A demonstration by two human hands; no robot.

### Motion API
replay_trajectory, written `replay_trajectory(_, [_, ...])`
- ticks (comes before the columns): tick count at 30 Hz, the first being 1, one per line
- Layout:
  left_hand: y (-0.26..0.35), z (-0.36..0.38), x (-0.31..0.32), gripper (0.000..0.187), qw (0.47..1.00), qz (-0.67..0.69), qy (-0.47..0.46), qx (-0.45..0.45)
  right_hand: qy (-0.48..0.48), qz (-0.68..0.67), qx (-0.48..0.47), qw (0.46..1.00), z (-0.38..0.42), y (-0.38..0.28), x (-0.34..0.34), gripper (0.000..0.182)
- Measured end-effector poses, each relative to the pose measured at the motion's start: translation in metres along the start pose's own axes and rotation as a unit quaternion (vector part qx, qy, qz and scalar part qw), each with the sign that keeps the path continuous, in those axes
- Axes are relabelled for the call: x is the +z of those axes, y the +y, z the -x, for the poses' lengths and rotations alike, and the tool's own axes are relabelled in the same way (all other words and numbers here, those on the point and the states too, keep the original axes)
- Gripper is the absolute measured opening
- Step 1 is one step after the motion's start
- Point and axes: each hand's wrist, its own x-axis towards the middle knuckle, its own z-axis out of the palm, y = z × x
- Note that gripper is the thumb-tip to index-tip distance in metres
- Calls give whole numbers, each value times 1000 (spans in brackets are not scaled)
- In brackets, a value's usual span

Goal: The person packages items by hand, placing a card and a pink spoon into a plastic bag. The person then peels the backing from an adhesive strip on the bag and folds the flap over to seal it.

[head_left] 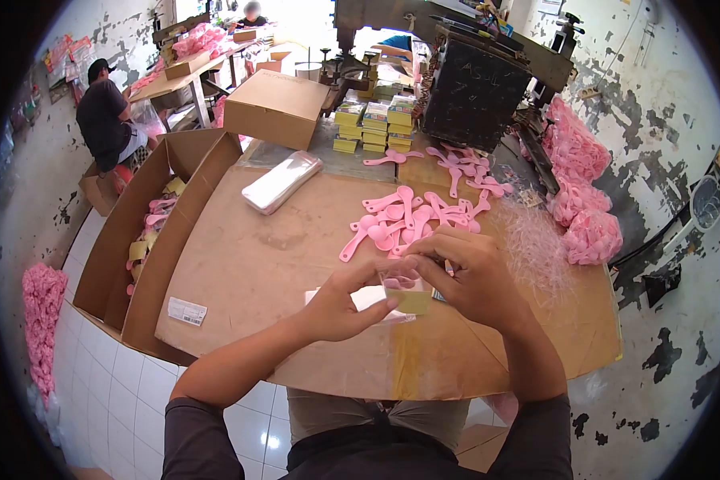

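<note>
My left hand [344,300] is closed, thumb and fingers around a small clear plastic bag [394,286]. Something pink shows through it, probably a spoon. My right hand [472,276] pinches at the bag's upper edge, with its fingertips bent together. Just below the bag lies a pale yellow card [413,303], partly hidden by it. Under my left hand rests a white stack [366,297] that looks like flat plastic bags. Right beyond my hands is a heap of pink measuring spoons [392,218].
A wrapped pack of clear bags [282,182] lies on the cardboard-covered table [232,264]. Behind stand stacks of yellow-edged cards [376,120] and a closed carton [276,106]. An open carton [108,272] borders the left. Pink bundles [580,192] hang right. A person [104,116] sits far left.
</note>
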Motion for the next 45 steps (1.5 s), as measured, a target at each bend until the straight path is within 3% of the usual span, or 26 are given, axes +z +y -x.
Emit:
replay_trajectory(5, [-4, -5, -4, 36, 999, 2, 39, -33, -7, -23, 54, 998, 1, 7, 7, 18])
replay_trajectory(8, [-5, -5, -4, 34, 995, 22, 70, -71, 145, 59, -77, 985, 0, 25, 28, 23])
replay_trajectory(12, [-7, -3, -4, 36, 995, -15, 83, -55, 113, 182, -170, 962, 2, 24, 37, 29])
replay_trajectory(16, [-7, 2, -3, 41, 982, -152, 80, -81, 92, 259, -208, 939, 1, 27, 49, 29])
replay_trajectory(20, [-1, -1, -2, 44, 975, -198, 45, -89, 64, 340, -209, 915, 6, 38, 60, 26])
replay_trajectory(23, [-6, -1, -2, 44, 976, -192, 21, -98, 109, 223, -123, 961, -1, 52, 53, 20])
replay_trajectory(26, [-12, -4, -9, 43, 988, -104, 32, -113, 131, -31, 73, 988, 4, 77, 20, 13])
replay_trajectory(28, [-19, -5, -12, 42, 985, 27, 62, -157, 3, -291, 212, 933, 20, 79, -27, 17])
replay_trajectory(30, [-20, -9, -17, 42, 981, 62, 67, -170, -4, -382, 244, 892, 62, 130, -75, 15])
replay_trajectory(32, [-22, -11, -21, 43, 978, 82, 72, -179, 24, -540, 163, 825, 86, 173, -117, 12])
replay_trajectory(34, [-26, -11, -22, 45, 975, 89, 73, -190, 150, -256, 268, 917, 119, 243, -127, 16])
replay_trajectory(35, [-27, -10, -20, 46, 975, 90, 76, -188, 206, -100, 310, 923, 128, 261, -127, 18])
replay_trajectory(36, [-28, -10, -19, 46, 975, 91, 79, -186, 193, -14, 323, 927, 132, 257, -126, 21])
replay_trajectory(39, [-23, -12, -22, 46, 972, 69, 78, -209, 149, 240, 342, 896, 142, 241, -119, 31])
replay_trajectory(41, [-23, -12, -22, 46, 972, 57, 84, -210, 111, 401, 341, 843, 142, 230, -115, 38])
replay_trajectory(44, [-26, -12, -19, 46, 977, 51, 94, -182, 136, 71, 446, 882, 124, 224, -116, 39])
replay_trajectory(45, [-28, -11, -19, 46, 978, 51, 95, -176, 140, 260, 345, 891, 127, 228, -110, 36])
